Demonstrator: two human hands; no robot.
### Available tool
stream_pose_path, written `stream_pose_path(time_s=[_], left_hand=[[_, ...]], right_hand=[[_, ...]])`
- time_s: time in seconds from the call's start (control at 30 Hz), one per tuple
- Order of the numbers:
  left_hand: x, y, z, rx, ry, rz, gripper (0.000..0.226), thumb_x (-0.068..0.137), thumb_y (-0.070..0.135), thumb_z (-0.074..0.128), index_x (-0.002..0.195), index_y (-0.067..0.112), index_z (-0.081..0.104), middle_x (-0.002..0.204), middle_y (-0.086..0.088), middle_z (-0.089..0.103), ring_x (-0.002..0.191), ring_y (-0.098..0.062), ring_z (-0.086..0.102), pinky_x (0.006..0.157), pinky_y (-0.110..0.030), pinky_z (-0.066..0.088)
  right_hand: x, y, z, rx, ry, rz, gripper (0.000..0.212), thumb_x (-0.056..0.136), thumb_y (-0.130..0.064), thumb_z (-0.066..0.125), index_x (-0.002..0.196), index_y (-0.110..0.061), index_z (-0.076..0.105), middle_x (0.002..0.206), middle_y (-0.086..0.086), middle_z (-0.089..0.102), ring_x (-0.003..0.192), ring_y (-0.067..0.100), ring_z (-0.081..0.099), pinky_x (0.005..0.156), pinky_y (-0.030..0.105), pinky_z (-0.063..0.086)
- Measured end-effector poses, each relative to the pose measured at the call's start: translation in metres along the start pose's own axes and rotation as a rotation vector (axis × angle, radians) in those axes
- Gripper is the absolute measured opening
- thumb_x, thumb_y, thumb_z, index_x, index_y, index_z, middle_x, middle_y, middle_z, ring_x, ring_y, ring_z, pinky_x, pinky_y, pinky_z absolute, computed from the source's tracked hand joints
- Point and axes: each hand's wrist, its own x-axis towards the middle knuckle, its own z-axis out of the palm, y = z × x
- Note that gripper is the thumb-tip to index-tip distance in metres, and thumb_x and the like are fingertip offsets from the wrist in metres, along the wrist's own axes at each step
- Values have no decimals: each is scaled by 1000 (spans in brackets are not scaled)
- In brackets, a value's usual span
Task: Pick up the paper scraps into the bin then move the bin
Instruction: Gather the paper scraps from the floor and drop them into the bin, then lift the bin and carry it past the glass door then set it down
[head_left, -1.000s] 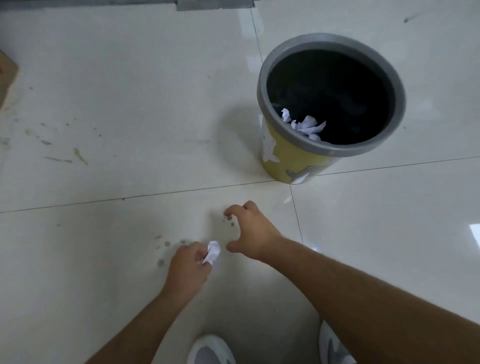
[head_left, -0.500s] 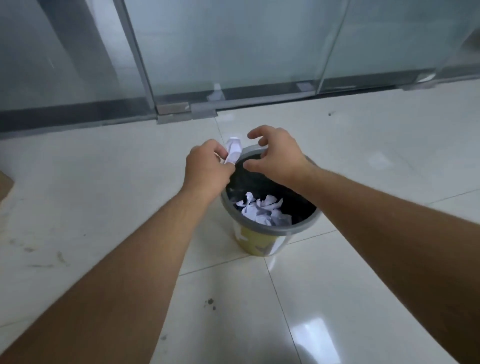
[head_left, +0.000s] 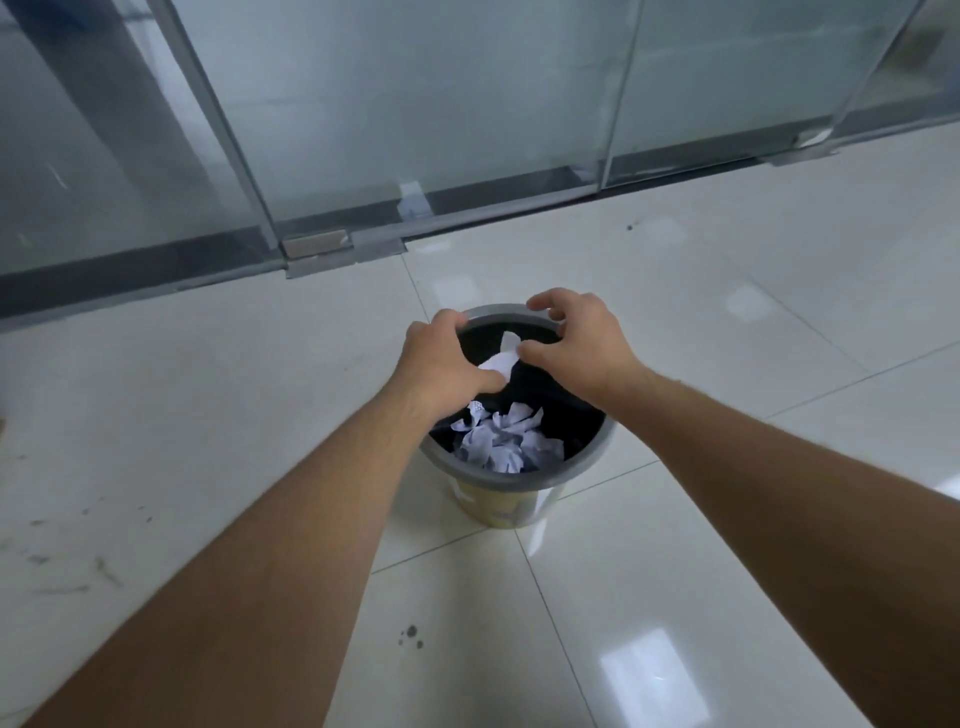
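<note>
The bin (head_left: 597, 452) has a grey rim, a yellow body and a dark inside, and it stands upright on the tiled floor. Several crumpled white scraps (head_left: 501, 441) lie in it. My left hand (head_left: 441, 358) hovers over the near-left part of the opening. One white paper scrap (head_left: 503, 358) sits between its thumb and fingers, just inside the bin's mouth. My right hand (head_left: 576, 343) is over the far right rim, fingers curled and apart, holding nothing. Its thumb nearly touches the scrap.
Glass doors with a metal floor track (head_left: 343, 249) run across the back, about a bin's width beyond the bin. Pale glossy tiles surround the bin, with dark spots (head_left: 410, 636) near me and scuff marks (head_left: 78, 571) at the left.
My left hand lifted a scrap from the floor to above the bin, and now lowers it into the opening. My right hand came along over the rim. The view tilted up.
</note>
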Motion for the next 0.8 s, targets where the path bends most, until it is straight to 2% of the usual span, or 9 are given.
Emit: stream_pose_path(time_s=[0.1,0.2,0.27,0.33,0.37,0.47,0.53,0.63,0.8], left_hand=[[0,-19,-6,83,62,9,69,71,35,78,133,26,48,127,-6,48,114,-26,52,92,-39,49],[5,-48,-19,134,162,-102,67,82,43,65,141,19,44,141,-15,44,127,-34,46,105,-45,40],[6,-65,-23,115,174,-197,66,87,45,58,144,17,39,146,-18,42,129,-36,47,106,-46,40],[5,-77,-20,25,136,-256,65,90,45,52,147,19,34,147,-17,44,128,-35,49,106,-48,43],[4,-80,-18,-49,108,-273,65,91,46,51,148,21,32,145,-17,47,125,-35,52,105,-50,45],[1,-78,-7,-161,57,-272,62,93,45,49,148,25,29,129,-14,60,109,-34,62,93,-51,55],[0,-76,4,-16,22,-199,56,94,42,50,143,22,33,115,-14,66,98,-34,65,85,-50,57],[-3,-77,19,250,42,-108,53,97,34,46,143,20,23,97,-16,67,80,-34,66,75,-48,58],[-6,-82,32,159,127,-131,55,99,20,39,147,29,15,67,-7,59,54,-22,60,50,-40,55]], right_hand=[[0,19,-2,-73,74,72,57,78,-33,67,132,-26,52,132,9,48,119,26,47,96,35,41],[5,45,-14,-114,160,175,63,80,-34,64,139,-25,44,140,11,42,127,29,42,103,41,38],[5,66,-20,-70,180,280,66,81,-34,61,142,-24,40,142,12,38,119,30,48,98,41,44],[0,85,-19,-15,144,384,68,83,-36,59,145,-24,35,142,14,35,95,26,53,85,38,47],[-1,91,-17,24,112,433,70,83,-38,59,146,-26,32,142,14,36,89,24,53,82,38,47],[1,97,-8,145,4,504,74,82,-42,60,147,-29,28,130,15,51,95,31,62,84,46,56],[1,95,0,15,-87,414,71,83,-40,61,145,-24,30,121,14,60,93,32,62,80,45,56],[-2,97,10,-203,-169,285,63,83,-28,58,137,-24,27,99,12,63,77,30,58,65,37,49],[-2,101,14,-178,-170,308,58,77,-12,44,128,-31,25,85,14,62,67,30,60,60,40,55]])
